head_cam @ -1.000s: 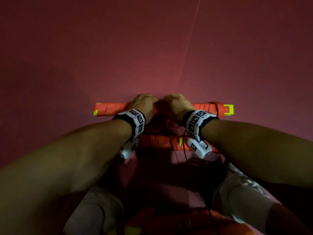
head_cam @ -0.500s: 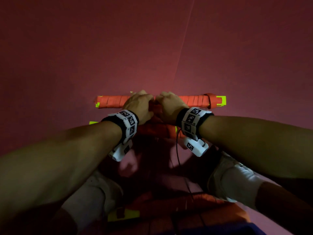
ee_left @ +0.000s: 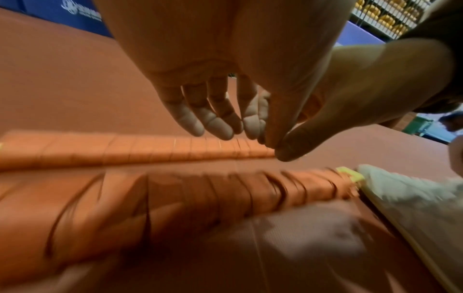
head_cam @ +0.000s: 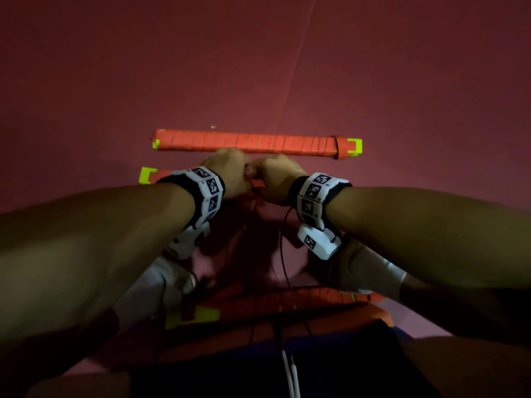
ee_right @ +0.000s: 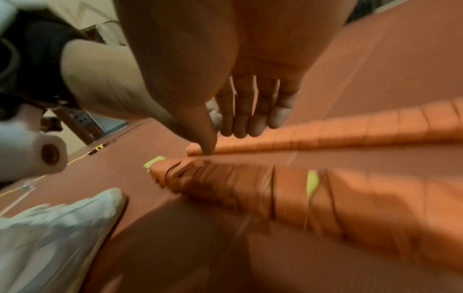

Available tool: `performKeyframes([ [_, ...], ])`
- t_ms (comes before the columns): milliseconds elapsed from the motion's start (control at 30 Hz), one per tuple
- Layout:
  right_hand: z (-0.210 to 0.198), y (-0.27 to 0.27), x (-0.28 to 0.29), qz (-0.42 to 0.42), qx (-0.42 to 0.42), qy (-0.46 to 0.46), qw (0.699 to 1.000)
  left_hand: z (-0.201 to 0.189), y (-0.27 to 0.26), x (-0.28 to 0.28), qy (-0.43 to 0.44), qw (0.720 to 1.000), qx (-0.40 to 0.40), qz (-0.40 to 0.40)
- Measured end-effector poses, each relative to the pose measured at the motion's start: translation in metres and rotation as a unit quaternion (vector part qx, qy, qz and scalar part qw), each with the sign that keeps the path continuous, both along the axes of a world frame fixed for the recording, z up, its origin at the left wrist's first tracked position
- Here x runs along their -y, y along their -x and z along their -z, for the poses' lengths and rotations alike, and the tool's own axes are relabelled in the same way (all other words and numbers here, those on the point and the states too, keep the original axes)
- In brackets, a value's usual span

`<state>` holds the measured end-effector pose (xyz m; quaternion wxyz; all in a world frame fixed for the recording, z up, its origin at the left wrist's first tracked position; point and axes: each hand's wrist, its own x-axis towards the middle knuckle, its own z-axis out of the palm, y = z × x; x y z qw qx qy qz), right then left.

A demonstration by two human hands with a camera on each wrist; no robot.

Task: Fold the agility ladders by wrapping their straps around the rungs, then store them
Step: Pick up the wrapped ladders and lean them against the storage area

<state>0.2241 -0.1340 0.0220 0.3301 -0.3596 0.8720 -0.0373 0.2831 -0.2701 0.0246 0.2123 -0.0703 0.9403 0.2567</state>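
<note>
Both hands have come back off the far wrapped ladder (head_cam: 247, 145), which now lies bare on the mat, every turn of strap showing. My left hand (head_cam: 227, 175) and right hand (head_cam: 277, 179) meet knuckle to knuckle above the nearer bundle (ee_left: 200, 196), just this side of it. From the wrists, both hands look loose: fingers (ee_left: 210, 119) hanging slack, thumbs meeting at the tips. A scrap of orange shows between the hands from above; whether I pinch it I cannot tell.

I judge the risk is in the nearer bundle. Its turns sit uneven, with yellow showing through a gap (ee_right: 313, 184), so a careless tug could spring them loose.

Underfoot is a red mat (head_cam: 115, 81) with a seam; my pale shoes (ee_right: 55, 228) stand close. Blue padding and racks of yellow balls line the room's edge.
</note>
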Motion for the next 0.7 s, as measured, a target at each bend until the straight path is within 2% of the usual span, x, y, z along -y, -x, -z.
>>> performKeyframes([
  [133,0.014,-0.018,-0.003,-0.016,0.027,-0.015,0.999,0.004,-0.021,-0.007,0.003,0.998,0.054,0.015],
  [267,0.028,-0.038,-0.008,-0.027,0.021,-0.027,0.999,0.012,-0.039,-0.013,-0.005,0.997,0.076,0.018],
  [333,0.035,-0.05,-0.01,-0.031,0.022,-0.028,0.999,0.017,-0.045,-0.016,-0.002,0.993,0.114,0.022],
  [467,0.042,-0.067,-0.013,-0.024,0.061,-0.05,0.997,0.027,-0.054,-0.019,0.003,0.988,0.151,0.029],
  [567,0.05,-0.077,-0.02,-0.018,0.081,-0.043,0.996,0.034,-0.063,-0.028,0.025,0.983,0.174,0.051],
  [700,0.053,-0.088,-0.028,-0.07,0.102,-0.073,0.99,0.038,-0.074,-0.039,0.075,0.968,0.221,0.091],
])
